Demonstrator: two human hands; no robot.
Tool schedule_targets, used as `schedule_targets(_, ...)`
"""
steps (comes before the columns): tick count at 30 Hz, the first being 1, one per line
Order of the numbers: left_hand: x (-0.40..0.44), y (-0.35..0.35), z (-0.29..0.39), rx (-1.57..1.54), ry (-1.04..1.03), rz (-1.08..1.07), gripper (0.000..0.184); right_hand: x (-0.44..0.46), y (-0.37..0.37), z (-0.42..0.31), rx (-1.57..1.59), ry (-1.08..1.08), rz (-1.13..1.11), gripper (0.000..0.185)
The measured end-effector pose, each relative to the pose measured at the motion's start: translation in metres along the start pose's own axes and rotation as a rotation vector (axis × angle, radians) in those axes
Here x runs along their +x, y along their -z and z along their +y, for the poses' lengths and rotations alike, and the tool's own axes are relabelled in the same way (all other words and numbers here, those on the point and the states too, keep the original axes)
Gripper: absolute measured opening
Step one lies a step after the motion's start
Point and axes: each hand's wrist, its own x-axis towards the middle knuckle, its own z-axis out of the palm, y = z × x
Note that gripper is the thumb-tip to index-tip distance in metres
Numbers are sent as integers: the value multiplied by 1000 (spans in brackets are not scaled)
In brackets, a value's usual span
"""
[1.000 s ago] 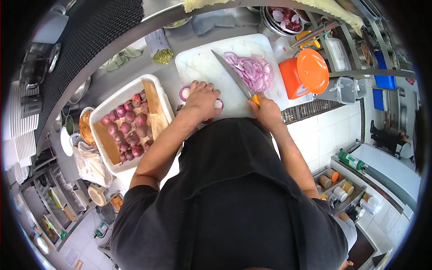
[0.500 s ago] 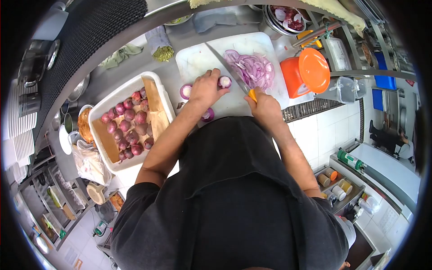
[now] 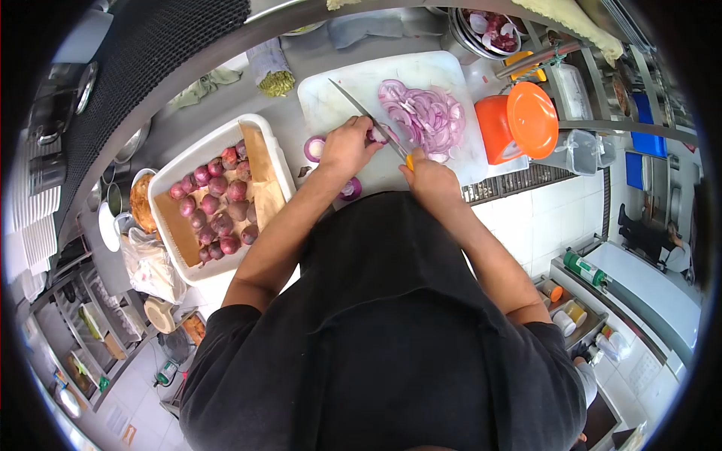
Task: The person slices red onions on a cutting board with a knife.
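My left hand [image 3: 347, 149] is closed on a partly cut red onion [image 3: 382, 134], pressing it to the white cutting board [image 3: 320, 101]. In my right hand [image 3: 431, 182] is the yellow handle of a long knife [image 3: 353, 100]. Its blade lies slantwise across the onion, close to my left fingers. Right of the blade spreads a pile of sliced red onion [image 3: 429, 116]. A cut onion half [image 3: 314, 149] sits left of my left hand, and another cut onion [image 3: 350, 189] is near the board's front edge, beside my wrist.
A white crate [image 3: 283, 167] lined with brown paper holds several whole red onions [image 3: 218, 186] on the left. An orange container [image 3: 492, 129] stands right of the board. Behind are wrapped greens [image 3: 275, 81] and a metal pot of onion scraps [image 3: 492, 34]. A rail runs overhead.
My right hand has moved left with the knife, bringing the blade from beside the slices onto the onion under my left hand. My left hand stays in nearly the same place.
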Motion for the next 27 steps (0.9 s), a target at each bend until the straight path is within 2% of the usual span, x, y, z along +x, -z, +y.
schedule_targets(6,2,-1,5,-19,-58,41,47,33,-28,9,121,-4,-2,45)
schedule_targets(9,6,-5,15,15,-69,7,51,35,-35,27,186,59,58,48)
schedule_targets(13,10,-6,24,99,10,-51,53,20,-21,32,89,4,100,48)
schedule_targets(16,15,-14,24,157,-12,-101,54,9,-8,34,48,-12,94,48)
schedule_targets(19,13,-11,18,79,-19,-56,52,5,7,30,14,21,86,48)
schedule_targets(22,11,-2,18,-36,21,-102,47,-2,17,25,5,28,62,46)
schedule_targets(24,12,-7,11,-37,-25,-80,43,-4,19,20,38,18,39,44)
schedule_targets(27,14,-12,7,-51,-67,-61,37,19,-19,19,72,-46,55,43)
